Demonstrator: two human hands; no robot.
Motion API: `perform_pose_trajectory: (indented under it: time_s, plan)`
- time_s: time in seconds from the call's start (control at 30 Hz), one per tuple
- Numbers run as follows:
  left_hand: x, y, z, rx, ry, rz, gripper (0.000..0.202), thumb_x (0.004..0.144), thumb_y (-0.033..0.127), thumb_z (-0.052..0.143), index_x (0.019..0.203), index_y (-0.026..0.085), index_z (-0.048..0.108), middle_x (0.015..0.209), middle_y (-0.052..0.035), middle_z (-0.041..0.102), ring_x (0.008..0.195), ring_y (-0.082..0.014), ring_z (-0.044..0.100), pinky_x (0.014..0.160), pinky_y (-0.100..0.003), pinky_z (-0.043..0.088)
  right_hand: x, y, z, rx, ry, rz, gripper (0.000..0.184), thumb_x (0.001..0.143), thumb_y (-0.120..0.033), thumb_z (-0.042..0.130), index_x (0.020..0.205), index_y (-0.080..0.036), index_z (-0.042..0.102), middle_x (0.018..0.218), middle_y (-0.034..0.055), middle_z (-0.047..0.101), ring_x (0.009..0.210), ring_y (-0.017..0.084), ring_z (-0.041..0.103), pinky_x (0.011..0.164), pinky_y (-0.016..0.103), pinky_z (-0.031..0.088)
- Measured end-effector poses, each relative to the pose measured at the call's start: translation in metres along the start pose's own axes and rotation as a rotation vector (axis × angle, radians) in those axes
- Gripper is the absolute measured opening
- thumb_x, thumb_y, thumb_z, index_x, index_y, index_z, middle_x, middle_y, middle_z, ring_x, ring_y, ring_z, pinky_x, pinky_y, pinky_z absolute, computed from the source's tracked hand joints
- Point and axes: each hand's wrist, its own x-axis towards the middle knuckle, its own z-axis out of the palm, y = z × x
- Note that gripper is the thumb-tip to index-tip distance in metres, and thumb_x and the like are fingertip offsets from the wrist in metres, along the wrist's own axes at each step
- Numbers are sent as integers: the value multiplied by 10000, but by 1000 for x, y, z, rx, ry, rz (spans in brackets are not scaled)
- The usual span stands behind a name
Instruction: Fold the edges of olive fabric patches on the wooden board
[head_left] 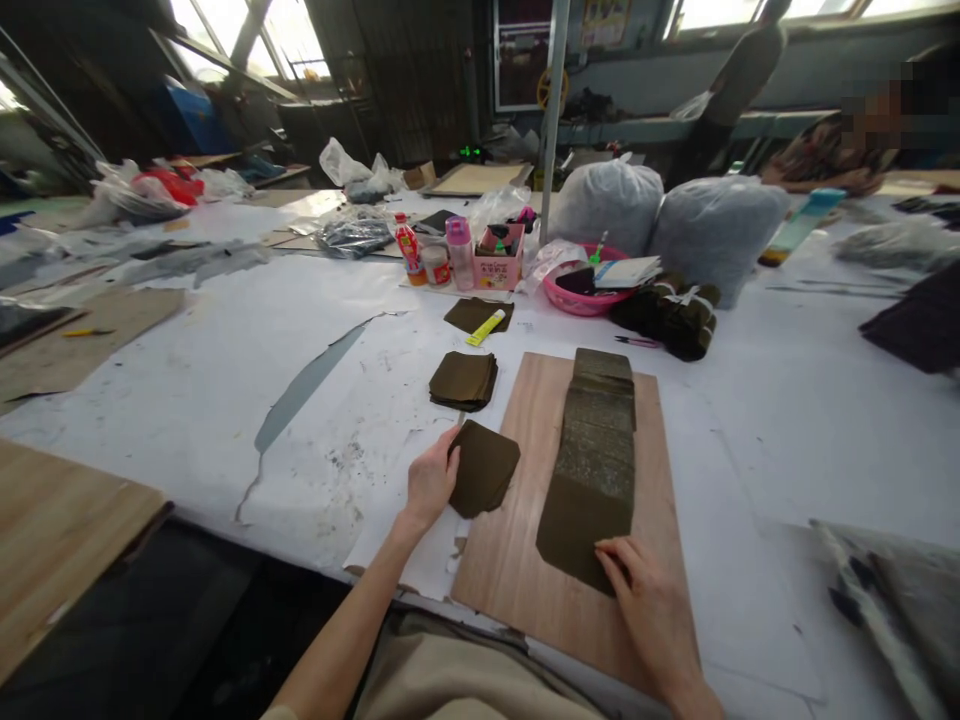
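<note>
My left hand [431, 480] is closed on the left edge of an olive fabric piece [486, 470] with cut corners, which overlaps the left side of a wooden board [502, 545]. On the board lies a column of overlapping olive fabric pieces; the upper ones [598, 440] look speckled and shiny. My right hand [649, 595] pinches the lower right edge of the nearest, plain fabric piece [585, 530] in that column. Beyond my left hand sits a stack of similar fabric pieces [461, 380]. A yellow tube [486, 328] rests on another olive piece [457, 314] farther back.
Behind stand a red-labelled bottle [407, 250], a pink-capped bottle [459, 255], a pink box [499, 262] and a pink basin [581, 298]. A dark tied bundle [679, 318] lies near full plastic bags [712, 235]. A metal pole [553, 120] rises behind. Another person's arms [832, 165] show far right.
</note>
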Motion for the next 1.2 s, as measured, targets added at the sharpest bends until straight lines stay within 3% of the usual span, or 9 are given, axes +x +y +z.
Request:
perform_pose_trajectory:
  time_s: [0.13, 0.3, 0.5, 0.67, 0.77, 0.87, 1.1, 1.2]
  plan:
    - [2, 1, 4, 21, 71, -74, 369, 950, 231, 455, 1312, 193, 519, 1087, -83, 711, 908, -229, 697, 797, -319, 523, -2, -1, 4, -75, 37, -17, 323, 982, -447, 388, 941, -248, 639, 966, 34, 662, 896, 192, 655, 768, 323, 533]
    - [3, 3, 12, 12, 100, -125, 365, 949, 232, 449, 1305, 196, 521, 1039, -75, 718, 875, -229, 693, 774, -326, 523, -3, -4, 12, -206, 122, -98, 314, 983, -403, 402, 1153, -239, 609, 1172, 76, 617, 1121, 236, 570, 931, 398, 489]
    - [-3, -1, 17, 123, 190, 77, 375, 897, 214, 505, 1261, 138, 558, 1107, -147, 609, 1066, -293, 578, 915, -441, 486, -9, 2, 24, -244, 157, -90, 371, 987, -394, 385, 1255, -201, 554, 1280, 124, 559, 1240, 274, 490, 980, 466, 468]
    - [-13, -2, 22, -151, 258, 58, 495, 900, 275, 527, 1372, 153, 437, 1265, -160, 478, 1238, -287, 446, 1035, -481, 423, -13, 3, 25, -238, 200, -9, 378, 980, -403, 402, 1265, -202, 548, 1300, 140, 525, 1217, 281, 508, 931, 454, 504]
    - [-18, 2, 28, -287, 262, -45, 511, 906, 294, 513, 1384, 151, 406, 1261, -159, 490, 1250, -276, 435, 1055, -480, 411, -15, 0, 26, -236, 214, 17, 365, 984, -385, 398, 1258, -196, 546, 1284, 140, 532, 1184, 274, 528, 915, 450, 513]
    - [-20, 5, 32, -292, 261, -61, 488, 899, 282, 506, 1363, 151, 431, 1257, -156, 496, 1245, -278, 439, 1073, -487, 390, -19, -6, 27, -239, 220, 29, 327, 981, -351, 417, 1229, -196, 563, 1229, 133, 558, 1137, 263, 551, 897, 433, 522]
    - [-29, 3, 31, -4, 195, 168, 509, 904, 383, 548, 1346, 139, 480, 1338, -181, 430, 1349, -356, 328, 1109, -563, 305, -22, -15, 22, -269, 170, 54, 285, 968, -273, 456, 1211, -194, 584, 1097, 106, 600, 1005, 231, 591, 822, 372, 542]
    - [-34, -6, 20, 67, 66, 346, 608, 860, 477, 617, 1369, 179, 469, 1394, -172, 424, 1380, -369, 305, 1111, -566, 302, -20, -16, 19, -276, 152, 56, 276, 967, -255, 459, 1203, -198, 590, 1078, 96, 607, 995, 228, 589, 819, 369, 537]
